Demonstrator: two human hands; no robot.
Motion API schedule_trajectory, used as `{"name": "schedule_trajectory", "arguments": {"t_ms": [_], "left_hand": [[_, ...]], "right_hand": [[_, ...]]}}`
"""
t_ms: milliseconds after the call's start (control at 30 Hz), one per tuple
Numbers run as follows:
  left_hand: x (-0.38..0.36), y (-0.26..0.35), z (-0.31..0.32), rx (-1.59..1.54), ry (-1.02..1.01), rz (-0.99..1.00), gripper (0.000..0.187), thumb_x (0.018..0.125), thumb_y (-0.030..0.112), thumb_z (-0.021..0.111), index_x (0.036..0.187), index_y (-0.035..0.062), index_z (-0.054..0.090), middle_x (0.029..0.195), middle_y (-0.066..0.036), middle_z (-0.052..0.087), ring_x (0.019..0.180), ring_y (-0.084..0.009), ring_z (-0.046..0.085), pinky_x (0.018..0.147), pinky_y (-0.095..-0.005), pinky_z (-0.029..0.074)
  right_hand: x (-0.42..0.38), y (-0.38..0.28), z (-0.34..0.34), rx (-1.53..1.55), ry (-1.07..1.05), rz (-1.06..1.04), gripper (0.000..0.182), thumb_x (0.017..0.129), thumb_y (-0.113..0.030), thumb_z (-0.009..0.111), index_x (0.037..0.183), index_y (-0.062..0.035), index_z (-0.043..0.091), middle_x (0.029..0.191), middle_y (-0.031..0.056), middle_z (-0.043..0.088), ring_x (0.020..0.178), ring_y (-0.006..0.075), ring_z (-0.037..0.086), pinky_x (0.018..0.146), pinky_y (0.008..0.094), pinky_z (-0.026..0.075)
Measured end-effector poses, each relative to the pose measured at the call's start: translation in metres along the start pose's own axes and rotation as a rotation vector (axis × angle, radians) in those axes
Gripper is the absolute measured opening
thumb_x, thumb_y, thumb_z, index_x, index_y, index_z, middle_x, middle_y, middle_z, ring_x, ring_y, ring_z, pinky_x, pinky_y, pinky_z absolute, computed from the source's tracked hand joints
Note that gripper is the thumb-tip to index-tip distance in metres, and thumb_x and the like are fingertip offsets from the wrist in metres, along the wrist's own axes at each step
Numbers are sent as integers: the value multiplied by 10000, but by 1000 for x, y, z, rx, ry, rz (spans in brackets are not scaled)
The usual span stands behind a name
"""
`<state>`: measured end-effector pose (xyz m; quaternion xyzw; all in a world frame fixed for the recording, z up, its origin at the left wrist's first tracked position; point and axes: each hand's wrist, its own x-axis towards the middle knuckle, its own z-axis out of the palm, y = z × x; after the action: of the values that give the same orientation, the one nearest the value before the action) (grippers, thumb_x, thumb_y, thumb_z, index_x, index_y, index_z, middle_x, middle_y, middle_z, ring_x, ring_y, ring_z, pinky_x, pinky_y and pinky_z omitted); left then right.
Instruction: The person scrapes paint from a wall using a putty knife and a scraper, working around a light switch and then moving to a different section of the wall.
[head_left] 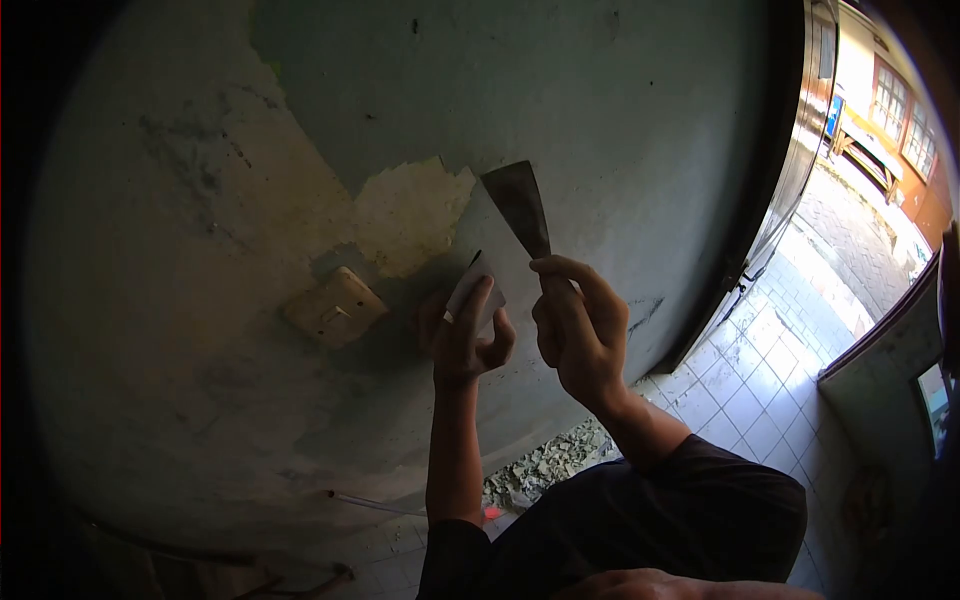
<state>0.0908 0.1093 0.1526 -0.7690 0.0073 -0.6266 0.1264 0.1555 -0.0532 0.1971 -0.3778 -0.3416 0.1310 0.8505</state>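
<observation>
My right hand [585,335] is wrapped round the handle of a putty knife [518,205], whose wide dark blade points up at the green painted wall [400,90]. The blade's edge is beside the right tip of a pale patch [410,215] where paint is off. Whether it touches the wall I cannot tell. Lower and to the left of the blade, my left hand [465,335] holds a small whitish flat piece [470,290] between fingers and thumb. A light switch [335,308] sits on the wall to the left of that hand.
Paint flakes [550,460] lie heaped on the floor along the wall. A thin pipe [375,503] sticks out low down. On the right, a dark door [790,170] stands open to a sunlit outside with a bench [868,150]. Pale tiles [745,390] cover the floor.
</observation>
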Motion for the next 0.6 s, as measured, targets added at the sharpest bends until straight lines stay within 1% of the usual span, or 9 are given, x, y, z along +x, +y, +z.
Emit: {"name": "schedule_trajectory", "arguments": {"t_ms": [33, 67, 133, 300, 367, 433, 467, 533, 600], "left_hand": [[0, 1, -1, 11, 1, 19, 307, 899, 247, 605, 1113, 55, 714, 1057, -94, 741, 847, -254, 674, 758, -374, 491], [1, 2, -1, 6, -4, 16, 307, 899, 247, 605, 1113, 55, 714, 1057, -94, 741, 847, -254, 674, 758, -374, 491], [2, 2, -2, 20, -5, 18, 313, 904, 252, 594, 1118, 53, 707, 1053, -93, 741, 832, -245, 682, 747, -373, 489], [6, -2, 3, -10, 26, 23, 308, 916, 246, 579, 1100, 38, 711, 1036, -99, 745, 833, -255, 700, 747, -381, 492], [1, 1, 0, -26, 14, 21, 307, 922, 247, 574, 1094, 33, 711, 1031, -105, 746, 835, -262, 705, 747, -383, 493], [3, 1, -1, 31, -26, 26, 312, 935, 252, 570, 1092, 26, 717, 1025, -117, 747, 859, -276, 718, 742, -392, 501], [2, 2, -1, 28, -23, 31, 312, 935, 252, 570, 1092, 26, 717, 1025, -117, 747, 859, -276, 718, 742, -392, 501], [3, -1, 3, -25, 40, 22, 320, 879, 224, 613, 1125, 52, 722, 1067, -91, 744, 803, -259, 682, 724, -368, 510], [4, -1, 4, -30, 53, 27, 318, 880, 223, 611, 1123, 52, 723, 1065, -92, 743, 797, -259, 675, 719, -368, 508]], "right_hand": [[-1, 1, 0, 9, 11, -7, 276, 1063, -81, 439, 1217, 87, 594, 576, -45, 429, 431, 16, 351, 394, 215, 241], [0, 0, 0, 6, 17, -2, 276, 1063, -81, 439, 1217, 87, 594, 576, -45, 429, 431, 16, 351, 394, 215, 241], [0, -2, -1, -26, -14, 7, 242, 1076, -71, 466, 1230, 54, 604, 611, -50, 464, 506, 7, 402, 444, 208, 280], [5, -5, -2, -11, -35, -40, 237, 1072, -73, 477, 1225, 52, 608, 611, -43, 476, 508, 8, 406, 447, 208, 285], [2, -5, -8, 4, -30, -19, 236, 1071, -78, 482, 1222, 50, 611, 611, -40, 477, 507, 9, 406, 446, 208, 285], [8, 2, -18, 6, -76, 50, 239, 1069, -90, 490, 1219, 48, 614, 612, -38, 477, 506, 8, 406, 443, 208, 285], [3, 2, -19, 7, -72, 44, 239, 1069, -90, 490, 1219, 48, 614, 612, -38, 477, 506, 8, 406, 443, 208, 285], [0, 1, -19, 0, -79, 50, 243, 1069, -102, 494, 1218, 41, 622, 596, -43, 465, 495, 7, 400, 438, 209, 284], [6, -1, -15, 10, -79, 32, 242, 1067, -101, 496, 1219, 39, 624, 596, -44, 466, 493, 6, 400, 437, 209, 284]]}}
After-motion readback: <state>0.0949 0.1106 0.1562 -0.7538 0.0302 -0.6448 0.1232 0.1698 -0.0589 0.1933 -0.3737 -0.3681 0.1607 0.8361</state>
